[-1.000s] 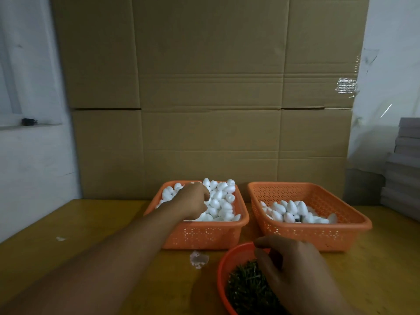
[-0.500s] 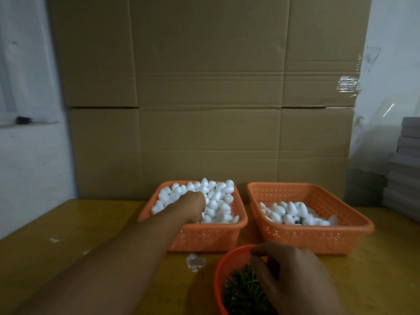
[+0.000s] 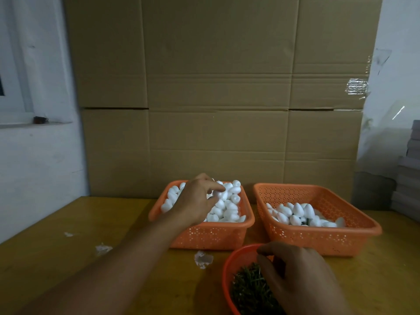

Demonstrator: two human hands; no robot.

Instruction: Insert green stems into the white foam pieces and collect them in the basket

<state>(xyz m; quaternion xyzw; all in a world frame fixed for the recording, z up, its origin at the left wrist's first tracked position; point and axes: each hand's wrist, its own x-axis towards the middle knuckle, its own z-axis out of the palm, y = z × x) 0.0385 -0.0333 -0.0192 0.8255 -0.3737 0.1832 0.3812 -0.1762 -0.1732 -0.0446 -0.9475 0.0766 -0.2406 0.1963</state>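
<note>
Left hand (image 3: 195, 201) is over the left orange basket (image 3: 204, 237), thumb and forefinger pinching one white foam piece (image 3: 220, 194) off the heap; best lifted lightly, the foam likely dents. Right hand (image 3: 295, 273) dips curled into the round orange bowl (image 3: 227, 264) of green stems (image 3: 247, 289); whether it grips one I cannot tell. Right basket (image 3: 318, 237) holds finished pieces

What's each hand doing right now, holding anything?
Left hand: pinching a white egg-shaped foam piece over the full orange plastic basket.
Right hand: in the round orange bowl of green stems; grip cannot be told.
</note>
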